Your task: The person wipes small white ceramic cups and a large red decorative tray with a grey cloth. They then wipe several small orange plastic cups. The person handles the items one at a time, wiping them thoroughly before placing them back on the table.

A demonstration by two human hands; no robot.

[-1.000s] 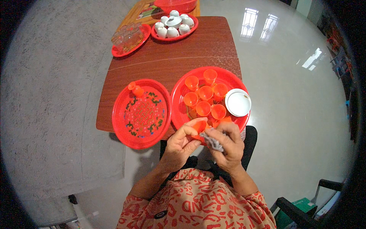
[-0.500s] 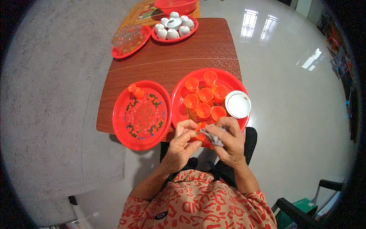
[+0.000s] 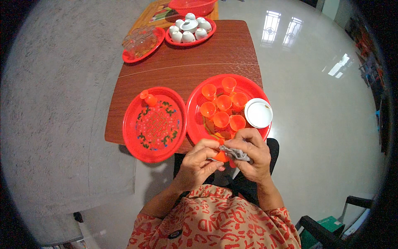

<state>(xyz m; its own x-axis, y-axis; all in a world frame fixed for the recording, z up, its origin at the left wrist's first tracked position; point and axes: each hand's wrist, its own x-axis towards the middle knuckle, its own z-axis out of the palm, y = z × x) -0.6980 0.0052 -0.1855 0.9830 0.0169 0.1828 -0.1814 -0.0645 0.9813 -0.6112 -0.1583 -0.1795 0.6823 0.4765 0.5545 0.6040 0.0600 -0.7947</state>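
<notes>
Over the near rim of the right red tray (image 3: pixel 198 132), my left hand (image 3: pixel 197 163) is closed around a small orange cup (image 3: pixel 221 157), mostly covered by my fingers. A crumpled grey cloth (image 3: pixel 236 154) is pinched in my right hand (image 3: pixel 253 156) and pressed against the cup. Just beyond my hands, several orange cups (image 3: pixel 224 102) stand mouth up on that tray, and a white dish (image 3: pixel 259 113) lies at its right side. To the left, a red patterned tray (image 3: pixel 155 147) carries an orange cup lying on its side (image 3: pixel 151 100).
The trays rest on a brown wooden table (image 3: pixel 226 52). Toward its far end are a red tray with white teacups (image 3: pixel 188 37), a red plate with clear glasses (image 3: pixel 143 43) and a red basin (image 3: pixel 192 7). A black chair arm (image 3: pixel 321 232) stands at lower right.
The cup in my left hand has turned and tilted between my fingers. My right hand has shifted slightly with the cloth, which stays against the cup.
</notes>
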